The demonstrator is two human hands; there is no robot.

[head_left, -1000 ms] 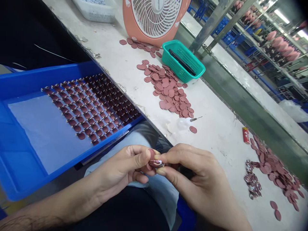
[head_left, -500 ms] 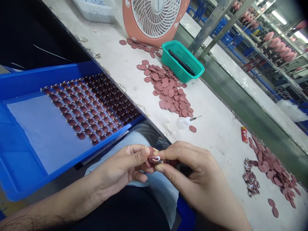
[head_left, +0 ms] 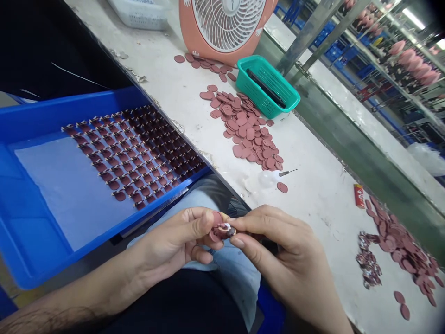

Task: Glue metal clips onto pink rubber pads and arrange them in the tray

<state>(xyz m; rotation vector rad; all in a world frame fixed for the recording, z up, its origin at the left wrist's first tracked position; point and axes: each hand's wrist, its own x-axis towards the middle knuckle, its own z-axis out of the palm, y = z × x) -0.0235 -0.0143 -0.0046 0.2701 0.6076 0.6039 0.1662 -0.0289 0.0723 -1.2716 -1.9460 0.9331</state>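
My left hand (head_left: 175,239) and my right hand (head_left: 278,250) meet over my lap, both closed in a pinch. Between the fingertips sits a small dark pink oval disc (head_left: 217,218) with a tiny patterned piece (head_left: 225,229) pressed against it. To my left a blue tray (head_left: 24,222) with a white liner holds several neat rows of finished dark pink pieces (head_left: 135,153). A loose heap of pink discs (head_left: 248,134) lies on the white table (head_left: 313,195) just beyond my hands.
A pink desk fan (head_left: 225,25) and a teal basket (head_left: 267,86) stand at the table's far side. Another disc heap (head_left: 399,241) and small patterned pieces (head_left: 368,266) lie at the right, near a red tube (head_left: 359,195). One single disc (head_left: 282,187) and a thin pin (head_left: 288,172) lie nearby.
My hands stay together on the same disc; the fingers shift only slightly. The view has tilted a little.
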